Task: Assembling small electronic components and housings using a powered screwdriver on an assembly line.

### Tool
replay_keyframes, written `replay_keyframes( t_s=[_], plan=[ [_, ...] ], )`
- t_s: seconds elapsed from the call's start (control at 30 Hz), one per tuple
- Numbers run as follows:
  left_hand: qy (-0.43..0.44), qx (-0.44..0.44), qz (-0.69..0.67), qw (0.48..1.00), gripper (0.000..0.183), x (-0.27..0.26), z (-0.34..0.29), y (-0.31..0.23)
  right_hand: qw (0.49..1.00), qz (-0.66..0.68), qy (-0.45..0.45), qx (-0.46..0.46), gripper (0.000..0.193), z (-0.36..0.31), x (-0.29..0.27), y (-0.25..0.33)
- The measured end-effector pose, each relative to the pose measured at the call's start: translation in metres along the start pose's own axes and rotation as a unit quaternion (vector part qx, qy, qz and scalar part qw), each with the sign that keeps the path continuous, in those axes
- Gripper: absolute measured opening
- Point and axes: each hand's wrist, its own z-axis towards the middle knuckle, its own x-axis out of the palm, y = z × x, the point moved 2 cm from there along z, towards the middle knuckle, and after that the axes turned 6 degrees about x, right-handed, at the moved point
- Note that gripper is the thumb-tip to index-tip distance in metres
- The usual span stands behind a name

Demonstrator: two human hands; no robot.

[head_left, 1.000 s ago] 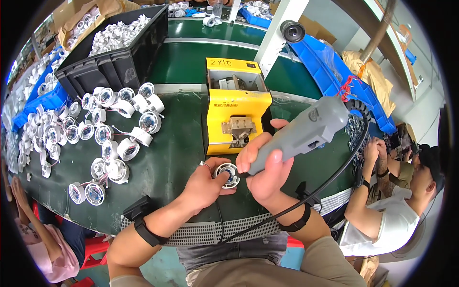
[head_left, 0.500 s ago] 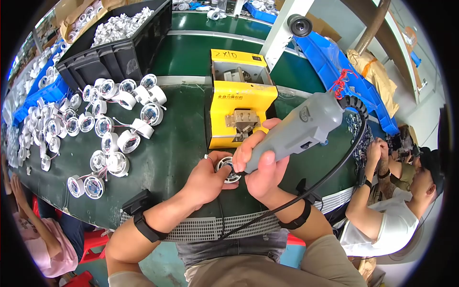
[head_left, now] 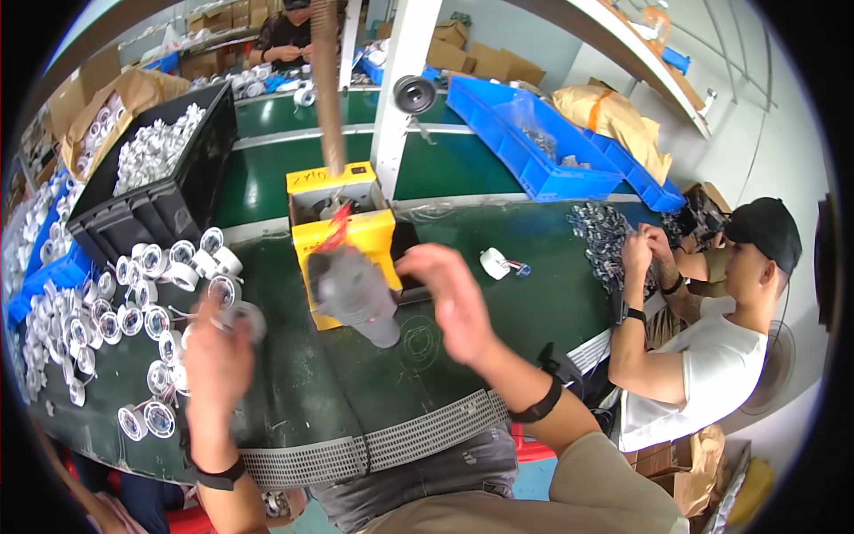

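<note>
A grey electric screwdriver [head_left: 354,298], smeared by motion, hangs from a red cord in front of the yellow screw feeder [head_left: 347,240]. Just right of it, my right hand [head_left: 455,307] is open and holds nothing, its fingers stretched toward the feeder. On the left, my left hand [head_left: 221,360] reaches to the edge of the pile of round white housings [head_left: 158,322]. One blurred housing [head_left: 242,319] is at its fingertips; motion hides whether the fingers grip it. A single white housing with wires [head_left: 498,263] lies on the green bench, to the right of my right hand.
A black crate [head_left: 147,196] of small white parts stands at the back left. Blue bins [head_left: 534,151] sit at the back right, behind a white post [head_left: 398,98]. At the right, a co-worker [head_left: 689,356] handles parts beside a dark heap [head_left: 600,245].
My right hand has let go of the screwdriver, which now hangs by the feeder. My left hand has moved left from the middle to the housings. The view has turned right and upward.
</note>
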Motion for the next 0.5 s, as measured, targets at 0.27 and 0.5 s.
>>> replay_keyframes(
  t_s=[0.27,0.5],
  plan=[
    [0.185,-0.093,-0.08,0.975,0.025,-0.03,-0.005,-0.018,0.793,-0.567,-0.102,0.198,0.057,-0.033,-0.143,-0.023],
    [0.425,-0.04,-0.572,0.7,0.047,0.074,-0.049,-0.071,0.938,-0.332,0.093,0.032,0.062,-0.066,-0.001,0.023]
  ],
)
